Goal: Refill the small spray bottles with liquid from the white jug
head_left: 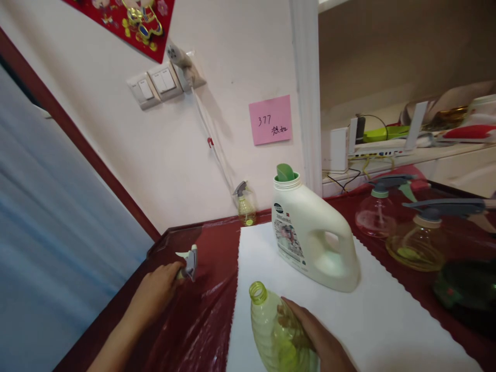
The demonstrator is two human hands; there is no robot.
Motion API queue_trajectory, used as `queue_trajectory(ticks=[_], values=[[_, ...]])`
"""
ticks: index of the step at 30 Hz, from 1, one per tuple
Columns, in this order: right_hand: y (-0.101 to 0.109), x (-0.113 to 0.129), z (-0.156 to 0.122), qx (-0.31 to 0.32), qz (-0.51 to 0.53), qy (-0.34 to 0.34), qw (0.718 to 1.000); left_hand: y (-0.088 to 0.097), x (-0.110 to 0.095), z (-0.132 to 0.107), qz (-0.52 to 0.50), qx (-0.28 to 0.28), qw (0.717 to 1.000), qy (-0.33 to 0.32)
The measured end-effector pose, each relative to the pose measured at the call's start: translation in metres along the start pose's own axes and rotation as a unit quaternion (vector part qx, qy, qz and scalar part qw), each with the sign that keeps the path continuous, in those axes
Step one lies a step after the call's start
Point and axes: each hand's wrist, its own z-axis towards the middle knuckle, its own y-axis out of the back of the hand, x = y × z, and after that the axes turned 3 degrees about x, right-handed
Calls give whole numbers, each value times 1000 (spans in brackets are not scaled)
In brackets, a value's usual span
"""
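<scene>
My left hand [157, 292] is closed around a grey spray-trigger head [189, 261], held over the red-covered tabletop [201, 320] at the left. An open, capless yellow-green plastic bottle [271, 330] is gripped round its body by my right hand [318, 338]. The bottle tilts with its mouth up and to the left, over the white mat [387, 320]. Behind it stands a white detergent jug [315, 235] with a green spout and a handle.
A small spray bottle [245, 204] stands against the wall. At the right are a clear pink spray bottle [377, 209], a yellow one [420, 235] and a dark green bottle [467, 289]. A pink note [271, 120], switches [157, 85] and a cable hang on the wall.
</scene>
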Motion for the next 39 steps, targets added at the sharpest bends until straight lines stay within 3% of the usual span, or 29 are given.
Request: queue_trajectory(ticks=[5,9,13,16,18,19,21,22,24,26,30,35,39], values=[[-2,-4,3,1,-6,-9,1000,-34,-6,7,23,28,999,10],[-3,-5,3,-5,-14,4,1000,-44,-5,10,14,35,999,9],[-2,-4,2,-6,5,8,1000,-32,-8,10,-10,6,1000,6],[-1,-4,2,1,16,21,1000,-8,-30,0,-136,-55,989,-6],[-1,-5,3,-1,14,25,1000,9,-56,-15,-301,-56,951,-39],[0,-6,3,1,17,27,999,15,-73,-25,-397,-37,915,-56],[1,-7,3,11,25,33,999,21,-108,-47,-539,61,835,-87],[1,-8,3,17,28,39,999,20,-126,-56,-585,112,796,-110],[2,-7,2,24,23,46,998,13,-155,-71,-649,115,739,-139],[2,-3,2,24,6,46,999,5,-174,-78,-674,105,716,-150],[5,8,-1,-6,-25,74,997,7,-178,-67,-683,62,716,-133],[7,21,-7,-91,-80,85,989,22,-164,-21,-681,-29,726,-89],[5,27,-7,-138,-111,99,979,0,-163,17,-650,-51,750,-109]])
